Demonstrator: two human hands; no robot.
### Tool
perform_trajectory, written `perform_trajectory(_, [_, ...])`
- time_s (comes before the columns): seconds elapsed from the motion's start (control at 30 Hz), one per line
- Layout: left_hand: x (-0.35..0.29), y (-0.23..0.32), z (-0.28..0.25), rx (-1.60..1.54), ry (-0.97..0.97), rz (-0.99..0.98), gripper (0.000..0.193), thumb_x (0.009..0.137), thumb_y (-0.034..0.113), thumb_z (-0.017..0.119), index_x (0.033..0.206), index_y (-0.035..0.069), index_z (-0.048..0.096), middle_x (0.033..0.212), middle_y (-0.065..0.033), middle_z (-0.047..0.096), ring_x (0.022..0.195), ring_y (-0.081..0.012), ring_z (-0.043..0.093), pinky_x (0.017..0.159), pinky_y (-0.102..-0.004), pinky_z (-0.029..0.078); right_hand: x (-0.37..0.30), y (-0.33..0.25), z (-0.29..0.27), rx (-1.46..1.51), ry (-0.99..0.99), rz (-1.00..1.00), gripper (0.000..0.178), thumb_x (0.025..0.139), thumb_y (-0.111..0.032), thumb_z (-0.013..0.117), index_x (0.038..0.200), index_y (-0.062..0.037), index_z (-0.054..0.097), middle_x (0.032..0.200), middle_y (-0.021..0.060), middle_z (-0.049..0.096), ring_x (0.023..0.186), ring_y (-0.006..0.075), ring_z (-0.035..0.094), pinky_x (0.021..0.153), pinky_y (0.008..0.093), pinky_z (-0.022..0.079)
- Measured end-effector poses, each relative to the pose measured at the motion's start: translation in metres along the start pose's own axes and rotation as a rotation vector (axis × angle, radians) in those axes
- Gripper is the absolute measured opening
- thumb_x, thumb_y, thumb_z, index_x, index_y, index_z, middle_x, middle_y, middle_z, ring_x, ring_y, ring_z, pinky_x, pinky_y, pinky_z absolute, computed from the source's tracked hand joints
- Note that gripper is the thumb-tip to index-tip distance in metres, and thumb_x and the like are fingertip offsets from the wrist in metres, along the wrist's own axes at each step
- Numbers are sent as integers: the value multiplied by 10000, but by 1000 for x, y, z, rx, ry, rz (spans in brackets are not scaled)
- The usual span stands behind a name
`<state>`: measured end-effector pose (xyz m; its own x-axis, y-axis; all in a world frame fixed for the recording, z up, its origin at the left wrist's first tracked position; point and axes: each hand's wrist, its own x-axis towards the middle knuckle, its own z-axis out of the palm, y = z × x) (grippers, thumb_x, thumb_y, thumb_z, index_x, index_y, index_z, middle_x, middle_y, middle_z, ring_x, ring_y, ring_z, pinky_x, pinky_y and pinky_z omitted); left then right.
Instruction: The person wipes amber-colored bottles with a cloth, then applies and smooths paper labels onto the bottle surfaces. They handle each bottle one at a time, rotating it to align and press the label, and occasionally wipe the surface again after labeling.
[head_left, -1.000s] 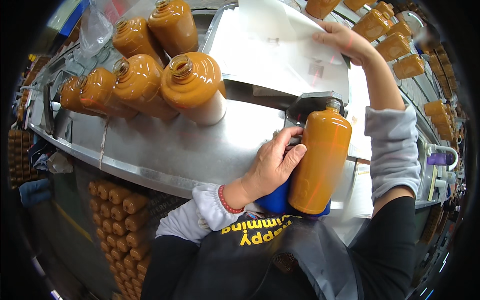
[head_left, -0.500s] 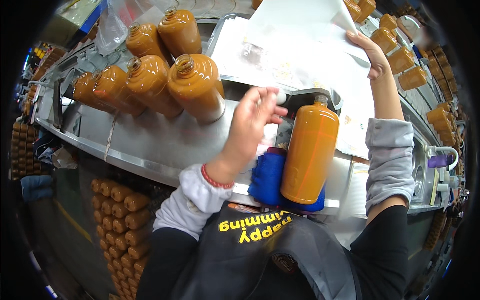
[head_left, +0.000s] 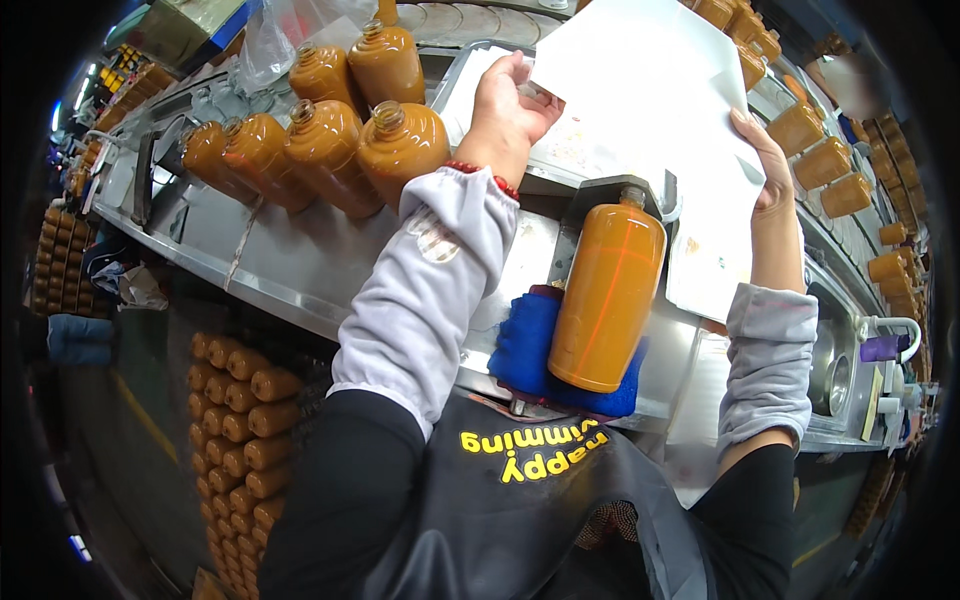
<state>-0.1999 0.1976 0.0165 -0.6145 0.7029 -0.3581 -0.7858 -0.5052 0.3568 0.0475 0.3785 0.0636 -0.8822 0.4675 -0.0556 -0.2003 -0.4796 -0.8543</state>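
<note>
A large white sheet (head_left: pixel 640 70) is raised at the far side of the table, its near part over a stack of papers. My left hand (head_left: pixel 508 115) is at its left edge, fingers bent and closed on that edge. My right hand (head_left: pixel 765 170) grips the right edge, thumb on the upper face and the other fingers mostly hidden. Below the sheet, an amber-brown glass bottle (head_left: pixel 610 300) lies on blue fuzzy rollers (head_left: pixel 522 340), its neck against a dark metal bracket (head_left: pixel 600 195). Thin red light lines cross the bottle.
Several brown bottles (head_left: pixel 335 155) stand on the metal table (head_left: pixel 310 265) at the left, beside a clear plastic bag (head_left: pixel 275 45). More are stacked below (head_left: pixel 240 440) at the lower left. Others line a conveyor (head_left: pixel 825 165) at the right, near a sink (head_left: pixel 835 370).
My left hand has moved up and away from beside the bottle's neck to the sheet's left edge and taken hold there. My right hand, still on the sheet, has come slightly nearer.
</note>
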Motion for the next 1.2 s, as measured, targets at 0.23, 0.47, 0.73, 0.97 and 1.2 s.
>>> perform_trajectory(0.23, [42,3,-30,626,199,457,325,905,135,619,1192,-6,561,1153,-194,643,839,-291,691,726,-409,572,-22,-2,-14,140,81,11,517,930,-111,677,1319,147,454,1061,324,692,791,339,762,612,375,672])
perform_trajectory(0.47, [29,-3,-23,1917,557,811,658,845,394,680,1423,130,508,1411,-256,517,1343,-461,351,1137,-536,269,-32,-8,-44,214,16,-23,499,955,-120,638,1296,188,444,1057,371,674,800,369,755,605,392,671])
perform_trajectory(0.73, [14,-22,-3,1394,-344,878,590,851,528,693,1290,136,656,1279,-263,583,1312,-440,386,1113,-530,310,-24,-7,-52,229,-36,-68,459,982,-125,602,1280,196,464,1042,359,683,787,336,759,586,362,669])
perform_trajectory(0.97, [-11,-31,22,1412,-602,444,591,861,543,676,1255,103,679,1283,-135,625,1275,-290,446,1085,-467,324,-25,-8,-49,311,11,-156,440,998,-171,600,1312,119,496,1144,266,696,923,317,754,738,379,674])
perform_trajectory(1.2, [-84,-82,53,567,-678,-90,487,965,417,652,1263,33,616,1174,-84,687,1154,-223,618,1002,-408,475,-17,14,0,145,206,-364,421,1020,-248,607,1348,-9,496,1255,156,643,1159,263,659,958,413,599])
